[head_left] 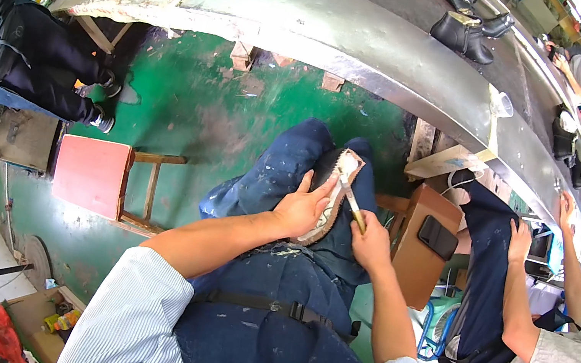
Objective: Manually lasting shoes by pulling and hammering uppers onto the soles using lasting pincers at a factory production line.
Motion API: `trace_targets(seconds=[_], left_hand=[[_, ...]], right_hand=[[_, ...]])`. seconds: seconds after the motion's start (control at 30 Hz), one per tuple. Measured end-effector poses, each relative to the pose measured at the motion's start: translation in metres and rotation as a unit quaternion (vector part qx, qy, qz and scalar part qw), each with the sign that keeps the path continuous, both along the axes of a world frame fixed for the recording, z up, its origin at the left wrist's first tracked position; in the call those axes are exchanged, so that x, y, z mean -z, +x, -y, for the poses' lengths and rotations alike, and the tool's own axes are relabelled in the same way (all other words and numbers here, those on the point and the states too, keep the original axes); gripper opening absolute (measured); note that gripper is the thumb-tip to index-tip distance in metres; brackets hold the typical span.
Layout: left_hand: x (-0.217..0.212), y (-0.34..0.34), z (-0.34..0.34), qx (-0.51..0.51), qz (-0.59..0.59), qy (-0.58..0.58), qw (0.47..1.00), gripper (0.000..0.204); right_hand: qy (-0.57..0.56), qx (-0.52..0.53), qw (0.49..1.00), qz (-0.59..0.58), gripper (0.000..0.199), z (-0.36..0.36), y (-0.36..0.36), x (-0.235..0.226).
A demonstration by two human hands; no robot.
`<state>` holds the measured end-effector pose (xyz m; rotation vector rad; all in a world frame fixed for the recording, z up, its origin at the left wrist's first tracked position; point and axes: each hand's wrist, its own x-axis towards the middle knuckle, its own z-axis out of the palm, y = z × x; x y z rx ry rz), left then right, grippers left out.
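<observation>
A shoe upper on its last (336, 190) lies sole-up on my lap, over a dark blue denim apron (284, 173). Its pale bottom has a puckered, gathered edge. My left hand (301, 207) presses on the left side of the shoe and holds it steady. My right hand (371, 242) grips a small tool with a yellowish handle (353, 206), whose metal tip touches the shoe's bottom near the middle.
A long metal conveyor table (349, 25) curves across the top, with black boots (463, 33) on it. A red-topped wooden stool (91, 174) stands left. A co-worker (518, 299) sits right beside a brown box (423, 244). Another person's dark legs (47, 61) are far left.
</observation>
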<state>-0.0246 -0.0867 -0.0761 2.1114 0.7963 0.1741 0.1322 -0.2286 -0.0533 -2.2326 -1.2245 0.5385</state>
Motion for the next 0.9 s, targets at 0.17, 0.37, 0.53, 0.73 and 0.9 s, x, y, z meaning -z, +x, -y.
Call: trace_targets(seconds=[0.17,0.37,0.53,0.73,0.9], left_hand=[[-0.029,0.006,-0.016,0.055,-0.083,-0.045,0.994,0.054],[-0.038,0.014,-0.023,0.070,-0.104,-0.090,0.988,0.053],[-0.016,0.000,-0.023,0.105,-0.068,-0.056,0.991,0.056],[-0.044,-0.018,-0.022,0.186,-0.081,-0.103,0.974,0.059],[-0.023,-0.029,-0.005,-0.003,0.035,-0.181,0.983,0.071]], right_hand=[[-0.189,-0.039,0.885,-0.424,0.023,-0.010,0.063,-0.044],[0.003,-0.009,0.984,-0.178,0.034,-0.043,0.030,-0.072],[-0.218,-0.127,0.968,-0.006,0.041,-0.065,0.031,-0.069],[-0.217,-0.092,0.971,-0.048,0.040,-0.039,0.023,-0.073],[-0.252,-0.086,0.961,-0.077,0.039,-0.024,0.005,-0.079]])
